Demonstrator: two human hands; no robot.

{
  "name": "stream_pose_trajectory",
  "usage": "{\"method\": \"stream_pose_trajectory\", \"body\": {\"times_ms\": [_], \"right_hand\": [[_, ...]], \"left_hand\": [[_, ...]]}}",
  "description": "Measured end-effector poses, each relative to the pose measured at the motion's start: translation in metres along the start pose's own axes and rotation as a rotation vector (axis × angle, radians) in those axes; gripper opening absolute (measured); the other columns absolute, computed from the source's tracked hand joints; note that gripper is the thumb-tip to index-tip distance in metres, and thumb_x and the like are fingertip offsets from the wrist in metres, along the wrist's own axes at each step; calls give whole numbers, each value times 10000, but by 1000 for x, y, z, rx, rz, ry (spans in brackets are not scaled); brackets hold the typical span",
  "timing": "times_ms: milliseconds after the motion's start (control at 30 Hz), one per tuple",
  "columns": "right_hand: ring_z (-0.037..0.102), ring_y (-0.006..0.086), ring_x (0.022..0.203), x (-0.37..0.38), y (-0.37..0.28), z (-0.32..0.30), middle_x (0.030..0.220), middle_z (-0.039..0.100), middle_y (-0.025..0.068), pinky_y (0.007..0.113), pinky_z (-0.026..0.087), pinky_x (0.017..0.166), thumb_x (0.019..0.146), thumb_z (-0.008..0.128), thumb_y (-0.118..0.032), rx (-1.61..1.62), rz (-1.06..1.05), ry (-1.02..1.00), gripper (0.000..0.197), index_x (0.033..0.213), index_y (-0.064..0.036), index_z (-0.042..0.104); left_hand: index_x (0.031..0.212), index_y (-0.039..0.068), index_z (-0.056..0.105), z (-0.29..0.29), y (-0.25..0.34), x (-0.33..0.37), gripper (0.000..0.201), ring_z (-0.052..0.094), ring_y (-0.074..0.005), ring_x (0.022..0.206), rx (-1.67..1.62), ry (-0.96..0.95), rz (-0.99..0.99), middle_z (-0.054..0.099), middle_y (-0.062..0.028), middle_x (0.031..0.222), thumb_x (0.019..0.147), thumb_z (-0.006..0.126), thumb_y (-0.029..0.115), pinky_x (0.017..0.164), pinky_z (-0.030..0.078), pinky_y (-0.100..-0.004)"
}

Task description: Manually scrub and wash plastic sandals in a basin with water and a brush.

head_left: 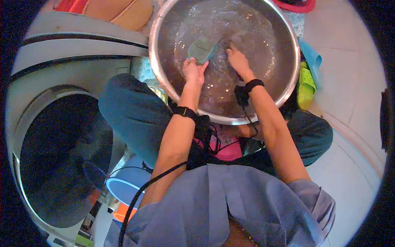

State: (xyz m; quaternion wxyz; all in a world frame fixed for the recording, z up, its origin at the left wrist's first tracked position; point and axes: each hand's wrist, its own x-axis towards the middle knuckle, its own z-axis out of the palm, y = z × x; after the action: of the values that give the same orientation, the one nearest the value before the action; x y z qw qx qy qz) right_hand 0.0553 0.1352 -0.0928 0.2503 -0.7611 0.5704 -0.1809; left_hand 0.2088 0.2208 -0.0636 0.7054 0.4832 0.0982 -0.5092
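A wide metal basin (293, 61) of murky water sits in front of me, between my knees. My left hand (194, 71) grips the near end of a grey-green slipper (201, 49) with a teal edge, held at the water's surface left of the basin's middle. To the right of it, my right hand (238, 62) is closed with its fingers curled, low over the water. Something dark may lie by its fingertips, but ripples and blur hide what it is.
Outside the basin's right rim lie a light-blue slipper (311, 57) and a yellow-green clog (306, 86) with holes. A front-loading machine with a dark round door (66, 160) stands at my left. A blue bucket (123, 187) is beside me. Cables (154, 179) hang from my wrists.
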Motion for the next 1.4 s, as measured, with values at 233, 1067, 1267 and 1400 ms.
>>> {"method": "stream_pose_trajectory", "body": {"times_ms": [233, 1067, 1267, 1400], "right_hand": [[602, 420, 802, -44, -81, -36, 922, 632, 226, 516, 477, 747, 913, 376, -363, 50, -338, -389, 448, 1321, -184, 425], [585, 444, 867, 8, -67, -8, 939, 609, 266, 509, 458, 773, 930, 371, -340, -126, -171, -442, 459, 1351, -157, 369], [595, 417, 889, 5, -21, 1, 966, 622, 240, 506, 466, 783, 911, 391, -380, -79, -57, -437, 443, 1276, -144, 480], [562, 376, 1026, 43, 25, -20, 1089, 591, 231, 436, 447, 875, 891, 425, -411, 36, -12, -289, 475, 1229, -92, 528]], "left_hand": [[1136, 24, 386, -34, 6, 20, 227, 596, -304, 860, -85, -47, -30, 518, -147, 1076, 917, 433, 64, 699, 564, -466], [1142, 39, 472, -19, 27, -7, 322, 549, -306, 972, 234, 218, 35, 522, -135, 1125, 829, 546, 59, 680, 551, -464], [1062, 71, 575, -9, 15, -28, 282, 606, -257, 808, 557, 197, 146, 610, -76, 941, 787, 602, 16, 687, 537, -382], [956, 71, 649, -1, 20, -41, 269, 624, -260, 826, 1022, 38, 627, 637, -132, 931, 716, 599, -40, 752, 494, -342]]}}
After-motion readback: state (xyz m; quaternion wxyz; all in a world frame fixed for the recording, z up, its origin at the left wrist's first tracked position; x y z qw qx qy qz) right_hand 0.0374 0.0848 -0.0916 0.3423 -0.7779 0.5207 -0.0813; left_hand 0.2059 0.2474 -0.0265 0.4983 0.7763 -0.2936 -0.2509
